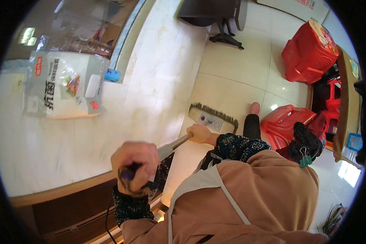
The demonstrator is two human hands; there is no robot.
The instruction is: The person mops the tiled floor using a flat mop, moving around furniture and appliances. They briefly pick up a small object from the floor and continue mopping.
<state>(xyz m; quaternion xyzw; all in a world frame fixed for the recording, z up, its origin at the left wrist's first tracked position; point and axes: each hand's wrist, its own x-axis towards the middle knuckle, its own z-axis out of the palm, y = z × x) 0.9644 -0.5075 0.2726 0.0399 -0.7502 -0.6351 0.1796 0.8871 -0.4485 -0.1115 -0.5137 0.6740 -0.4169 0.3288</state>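
Note:
My left hand (135, 166) is closed around the upper end of a pale pole (170, 148), and a purple end shows inside the fist. Lower down the same pole, my right hand (199, 133) grips it. Just beyond that hand, a wide flat mop head (212, 120) with a dark fringe rests on the tiled floor beside the wall. The right hand hides where pole and head meet. Both wrists have dark patterned cuffs below brown sleeves. One pink shoe (255, 108) stands to the right of the mop head.
A white tiled wall (143, 116) with a hanging printed plastic bag (70, 85) rises on the left. Red plastic stools (311, 58) stand at right, near a wooden table (349, 103). Black footed furniture (213, 12) is ahead. A wooden edge (64, 190) lies lower left.

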